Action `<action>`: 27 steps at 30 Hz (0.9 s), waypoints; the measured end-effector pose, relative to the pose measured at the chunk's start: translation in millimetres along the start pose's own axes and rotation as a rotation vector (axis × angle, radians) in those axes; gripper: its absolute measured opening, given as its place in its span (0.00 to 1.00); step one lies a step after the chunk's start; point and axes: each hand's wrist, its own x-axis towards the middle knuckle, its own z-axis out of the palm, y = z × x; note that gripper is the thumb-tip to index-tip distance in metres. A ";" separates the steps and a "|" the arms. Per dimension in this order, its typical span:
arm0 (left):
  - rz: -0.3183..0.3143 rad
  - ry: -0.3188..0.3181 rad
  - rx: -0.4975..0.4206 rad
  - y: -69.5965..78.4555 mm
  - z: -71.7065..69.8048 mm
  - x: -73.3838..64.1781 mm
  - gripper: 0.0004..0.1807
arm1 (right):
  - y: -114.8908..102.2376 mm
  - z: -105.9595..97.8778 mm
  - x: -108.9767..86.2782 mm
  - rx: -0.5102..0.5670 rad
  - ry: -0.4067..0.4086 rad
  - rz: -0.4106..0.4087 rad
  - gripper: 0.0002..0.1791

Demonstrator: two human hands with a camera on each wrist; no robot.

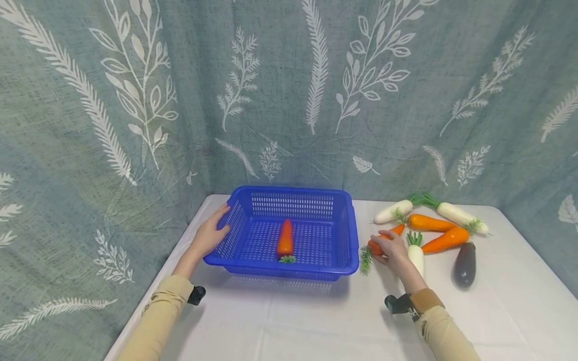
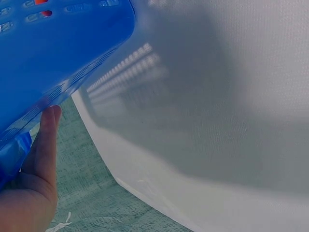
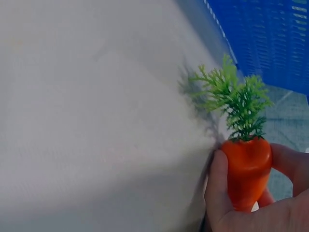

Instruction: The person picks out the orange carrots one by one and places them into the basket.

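A blue plastic basket (image 1: 295,269) with slotted sides stands in the middle of the head view, and one carrot (image 1: 285,239) lies inside it, its leafy end toward the front. My left hand (image 1: 209,236) grips the basket's left side at the rim; in the left wrist view its fingers (image 2: 47,128) lie along the basket's wall. To the right of the basket, my right hand (image 1: 392,249) pinches another carrot (image 3: 247,166) near its leafy top, thumb and fingers on opposite sides. Its green leaves (image 3: 236,101) point toward the basket.
Around the right hand lie two white radishes (image 1: 393,212) (image 1: 460,215) at the back, a third radish (image 1: 416,255) partly behind the right wrist, two more carrots (image 1: 431,223) (image 1: 447,240) and a dark eggplant (image 1: 464,265). A patterned curtain (image 1: 289,100) borders the white table (image 1: 280,321).
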 end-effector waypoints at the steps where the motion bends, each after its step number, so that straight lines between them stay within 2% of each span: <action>1: 0.000 -0.004 0.001 -0.2 0.0 0.0 0.30 | -1.1 -0.6 -0.5 0.005 -0.005 0.002 0.31; 5: -0.001 -0.008 -0.007 -0.2 0.5 0.6 0.31 | -4.2 -3.0 -1.1 0.015 -0.011 0.011 0.32; 12: 0.029 0.013 -0.007 1.3 0.7 0.4 0.30 | -4.9 -7.5 0.3 0.025 -0.046 -0.022 0.33; 17: 0.014 0.003 -0.008 2.8 2.2 -3.6 0.30 | -1.4 -11.0 -1.3 0.036 -0.069 -0.022 0.34; 27: -0.011 -0.003 0.006 2.3 -1.3 -1.9 0.31 | 5.3 -13.5 -3.0 0.068 -0.140 -0.085 0.35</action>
